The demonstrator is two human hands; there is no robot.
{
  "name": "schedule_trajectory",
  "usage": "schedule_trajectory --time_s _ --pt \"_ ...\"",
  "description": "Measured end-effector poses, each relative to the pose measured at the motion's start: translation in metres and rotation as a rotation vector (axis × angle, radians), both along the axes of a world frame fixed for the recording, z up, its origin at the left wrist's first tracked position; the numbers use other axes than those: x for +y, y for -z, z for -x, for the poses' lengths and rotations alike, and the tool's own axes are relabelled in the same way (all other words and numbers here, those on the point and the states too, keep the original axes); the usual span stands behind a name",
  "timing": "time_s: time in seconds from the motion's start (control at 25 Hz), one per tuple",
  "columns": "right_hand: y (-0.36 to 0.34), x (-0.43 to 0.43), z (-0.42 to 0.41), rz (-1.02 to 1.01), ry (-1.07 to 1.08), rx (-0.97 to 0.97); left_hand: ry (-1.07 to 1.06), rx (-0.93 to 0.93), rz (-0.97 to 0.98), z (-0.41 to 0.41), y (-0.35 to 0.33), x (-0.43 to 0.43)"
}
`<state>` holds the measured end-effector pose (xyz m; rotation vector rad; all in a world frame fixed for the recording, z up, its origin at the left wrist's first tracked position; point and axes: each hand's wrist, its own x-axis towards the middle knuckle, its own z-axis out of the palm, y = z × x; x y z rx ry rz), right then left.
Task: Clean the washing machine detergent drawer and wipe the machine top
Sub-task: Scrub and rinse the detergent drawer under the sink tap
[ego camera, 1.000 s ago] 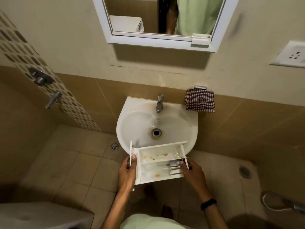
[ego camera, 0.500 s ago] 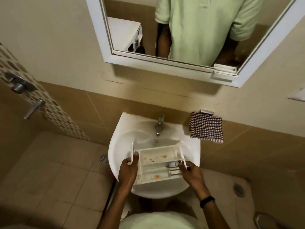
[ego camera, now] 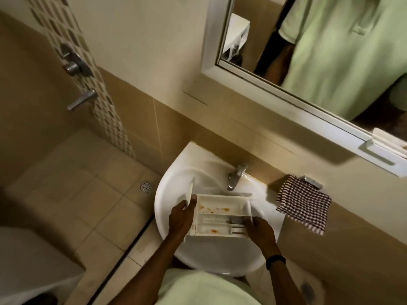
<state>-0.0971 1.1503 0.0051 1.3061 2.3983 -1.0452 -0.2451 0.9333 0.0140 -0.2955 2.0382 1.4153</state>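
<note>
— Getting anywhere with the cleaning?

— Barely starting, judging by the look. Holding the detergent drawer (ego camera: 220, 216) roughly level over the sink (ego camera: 163, 208), just below the tap (ego camera: 235, 177), already out of the machine. Showing orange-brown stains in two compartments, and no water visible from the tap. Leaving the rinse, the scrub and the whole machine-top wipe to do.

— And gripping how?

— Clamping the left hand (ego camera: 181, 219) on the drawer's flat front panel, thumb on the inner face, fingers curled behind. Wrapping the right hand (ego camera: 259, 232) round the opposite end, fingers curled at the rim near a small grey insert (ego camera: 235, 220).

— Handling like what?

— Looking like thin, rigid white plastic, boxy, split by long ribs into narrow troughs, likely trapping residue in the corners. Hovering above a glossy, rounded ceramic sink, probably slick once wet. Hanging near the sink's right: a checked woven cloth (ego camera: 304, 205), soft and dry-looking, possibly serving for the wipe.
</note>
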Motion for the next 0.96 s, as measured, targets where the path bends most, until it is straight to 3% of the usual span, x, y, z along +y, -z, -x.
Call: schedule_trajectory --time_s 0.16,0.36,0.68,0.96 --pt "-0.007 0.006 0.035 -0.246 0.085 0.087 -0.010 0.007 0.018 0.009 0.002 0.002" --pt "-0.054 0.022 0.120 -0.158 0.038 0.318 0.022 0.036 0.087 0.007 0.016 0.011" --pt "-0.048 0.034 0.142 -0.261 -0.017 0.336 0.046 0.057 0.108 -0.001 0.035 0.020" --pt "-0.047 0.034 0.141 -0.289 -0.064 0.323 0.065 0.010 0.012 0.010 0.051 0.026"
